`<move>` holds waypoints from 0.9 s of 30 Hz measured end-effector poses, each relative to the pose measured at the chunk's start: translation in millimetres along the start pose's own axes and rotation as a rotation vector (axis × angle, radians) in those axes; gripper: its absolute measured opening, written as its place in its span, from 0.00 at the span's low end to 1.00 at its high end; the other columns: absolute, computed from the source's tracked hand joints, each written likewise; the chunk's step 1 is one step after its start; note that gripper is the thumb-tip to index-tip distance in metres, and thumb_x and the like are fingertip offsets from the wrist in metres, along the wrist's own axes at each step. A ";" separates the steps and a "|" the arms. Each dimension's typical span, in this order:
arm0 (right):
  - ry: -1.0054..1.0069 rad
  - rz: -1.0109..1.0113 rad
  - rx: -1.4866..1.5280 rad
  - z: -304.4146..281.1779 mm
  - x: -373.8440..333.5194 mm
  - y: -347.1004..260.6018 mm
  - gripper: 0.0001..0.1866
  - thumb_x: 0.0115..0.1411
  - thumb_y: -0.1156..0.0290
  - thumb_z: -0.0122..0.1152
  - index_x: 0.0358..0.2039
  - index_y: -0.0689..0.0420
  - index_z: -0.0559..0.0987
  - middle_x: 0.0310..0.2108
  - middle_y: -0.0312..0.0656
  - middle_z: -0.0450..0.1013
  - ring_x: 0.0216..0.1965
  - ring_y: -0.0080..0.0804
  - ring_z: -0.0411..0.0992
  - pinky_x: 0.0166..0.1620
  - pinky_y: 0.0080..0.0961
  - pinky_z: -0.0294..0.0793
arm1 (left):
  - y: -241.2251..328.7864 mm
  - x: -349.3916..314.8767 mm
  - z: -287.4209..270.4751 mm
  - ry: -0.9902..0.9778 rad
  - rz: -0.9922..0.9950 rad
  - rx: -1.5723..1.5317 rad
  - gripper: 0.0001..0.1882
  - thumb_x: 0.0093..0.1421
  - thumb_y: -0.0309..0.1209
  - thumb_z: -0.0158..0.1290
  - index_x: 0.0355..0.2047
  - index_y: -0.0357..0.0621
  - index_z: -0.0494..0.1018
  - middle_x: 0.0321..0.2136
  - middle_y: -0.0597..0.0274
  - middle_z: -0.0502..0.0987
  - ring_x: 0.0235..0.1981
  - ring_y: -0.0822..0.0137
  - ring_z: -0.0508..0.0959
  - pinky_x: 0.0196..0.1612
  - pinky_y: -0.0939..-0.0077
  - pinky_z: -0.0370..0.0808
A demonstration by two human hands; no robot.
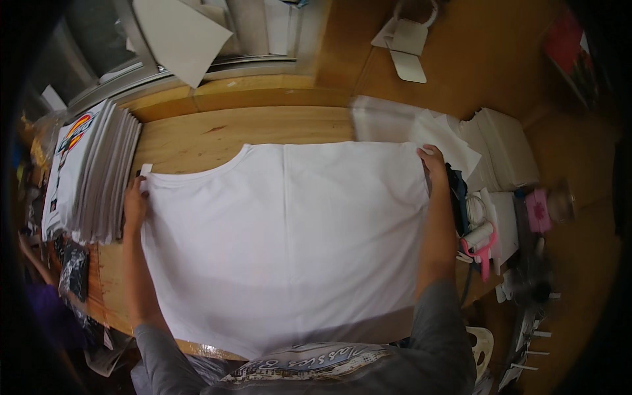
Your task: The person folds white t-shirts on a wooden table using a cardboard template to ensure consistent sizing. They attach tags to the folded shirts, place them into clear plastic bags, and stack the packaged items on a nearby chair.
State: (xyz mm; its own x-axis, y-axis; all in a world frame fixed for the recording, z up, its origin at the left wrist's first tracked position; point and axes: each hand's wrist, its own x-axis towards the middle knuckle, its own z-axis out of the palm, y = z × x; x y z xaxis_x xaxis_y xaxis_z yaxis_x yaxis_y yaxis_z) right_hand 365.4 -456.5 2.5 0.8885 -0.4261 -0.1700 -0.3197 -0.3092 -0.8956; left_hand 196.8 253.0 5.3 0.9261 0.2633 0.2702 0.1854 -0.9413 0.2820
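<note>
A white T-shirt (283, 230) lies spread across the wooden table in front of me, with a curved cut edge at its upper left and a straight crease down its middle. The near part hangs toward my body. My left hand (135, 201) grips the shirt's left edge, beside a small white tab (146, 169). At the far right corner, my right hand (431, 160) is closed on the cloth, thumb and fingers pinching it. Both arms reach out along the sides of the garment.
Left of the shirt stands a tall stack of folded white printed shirts (95, 174). White sheets (454, 141) and a white block-like pile (503, 148) sit at the right, near a pink-handled tape dispenser (484, 240). Behind the wooden table (197, 135) is a window; another person's arm (38, 260) shows far left.
</note>
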 end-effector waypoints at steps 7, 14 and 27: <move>0.176 -0.284 0.058 11.9 57.0 25.1 0.14 0.38 0.85 0.59 0.27 0.57 0.69 0.21 0.38 0.68 0.23 0.24 0.66 0.27 0.16 0.66 | -51.0 14.8 38.1 0.023 -0.272 0.027 0.19 0.46 0.21 0.48 0.42 0.40 0.64 0.39 0.48 0.68 0.42 0.52 0.67 0.44 0.62 0.63; 0.248 -0.210 -0.190 5.0 75.0 28.2 0.15 0.36 0.73 0.67 0.26 0.57 0.72 0.27 0.43 0.70 0.30 0.33 0.68 0.35 0.23 0.66 | 156.6 17.6 59.2 0.063 0.138 -0.003 0.10 0.48 0.30 0.50 0.31 0.41 0.71 0.35 0.52 0.67 0.41 0.55 0.64 0.42 0.58 0.59; 0.519 -0.352 -0.380 24.7 75.2 34.7 0.08 0.41 0.77 0.60 0.22 0.54 0.70 0.21 0.37 0.72 0.25 0.33 0.70 0.31 0.27 0.68 | 237.1 47.9 89.5 -0.138 0.018 -0.375 0.16 0.48 0.36 0.54 0.31 0.37 0.68 0.34 0.52 0.71 0.37 0.53 0.69 0.38 0.63 0.65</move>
State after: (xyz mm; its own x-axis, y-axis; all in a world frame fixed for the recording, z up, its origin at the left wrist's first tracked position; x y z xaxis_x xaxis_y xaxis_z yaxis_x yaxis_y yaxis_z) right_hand 429.3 -478.3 -51.5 0.7196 -0.5659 0.4023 -0.2202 -0.7355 -0.6407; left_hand 314.5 23.5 2.7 0.9681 0.1932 0.1595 0.0598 -0.7964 0.6017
